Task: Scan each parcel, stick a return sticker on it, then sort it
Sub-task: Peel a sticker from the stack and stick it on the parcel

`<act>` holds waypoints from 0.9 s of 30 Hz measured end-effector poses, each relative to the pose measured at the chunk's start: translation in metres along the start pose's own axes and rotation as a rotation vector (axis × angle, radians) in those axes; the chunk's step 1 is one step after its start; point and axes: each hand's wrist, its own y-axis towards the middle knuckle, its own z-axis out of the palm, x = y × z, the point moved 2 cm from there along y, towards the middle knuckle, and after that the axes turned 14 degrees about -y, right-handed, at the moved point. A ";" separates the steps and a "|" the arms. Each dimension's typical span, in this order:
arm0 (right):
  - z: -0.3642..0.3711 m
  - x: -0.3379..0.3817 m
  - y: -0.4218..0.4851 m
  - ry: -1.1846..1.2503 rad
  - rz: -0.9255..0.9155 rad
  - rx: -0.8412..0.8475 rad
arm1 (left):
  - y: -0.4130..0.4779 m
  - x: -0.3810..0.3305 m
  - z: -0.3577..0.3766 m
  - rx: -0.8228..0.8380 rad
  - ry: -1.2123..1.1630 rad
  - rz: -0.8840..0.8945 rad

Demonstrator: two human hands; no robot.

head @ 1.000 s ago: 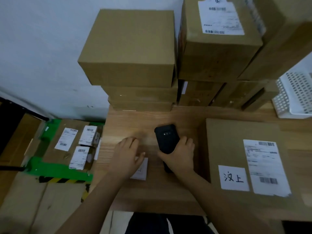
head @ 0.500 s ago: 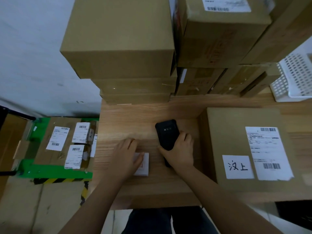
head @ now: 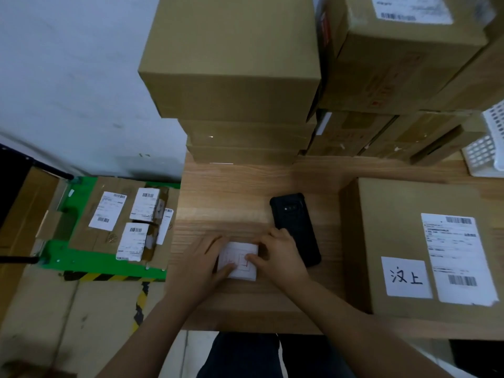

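On the wooden tabletop (head: pixel 231 186), left hand (head: pixel 201 257) presses the small white sticker pad (head: pixel 237 259) flat-fingered; right hand (head: pixel 278 255) pinches its right edge. The brown cardboard parcel (head: pixel 403 214) lies rightward, past the black scanner (head: pixel 294 222), nearer the right hand.

scanner (head: pixel 296 230): black | sticker sheet (head: pixel 240 259): white, red marks | parcel (head: pixel 395 241), 3 o'clock: brown | cart (head: pixel 81 261), 9 o'clock: green
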 end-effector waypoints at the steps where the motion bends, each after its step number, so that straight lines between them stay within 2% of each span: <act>1: -0.001 0.001 0.001 0.020 0.009 0.004 | 0.000 0.001 0.001 -0.007 0.001 -0.009; 7: -0.011 0.004 0.008 0.164 0.066 0.029 | 0.005 -0.001 -0.001 -0.038 -0.015 -0.006; 11: -0.012 0.002 0.011 0.156 0.043 0.036 | 0.006 0.002 0.001 -0.061 -0.047 0.010; 18: -0.022 0.003 0.007 0.239 -0.014 -0.067 | 0.006 -0.006 -0.004 -0.121 -0.134 -0.012; 21: -0.038 0.002 0.005 0.305 0.059 -0.062 | 0.009 -0.017 -0.015 -0.168 -0.255 -0.047; 27: -0.096 0.006 0.005 0.567 0.153 -0.151 | 0.028 -0.076 -0.048 -0.325 -0.694 -0.168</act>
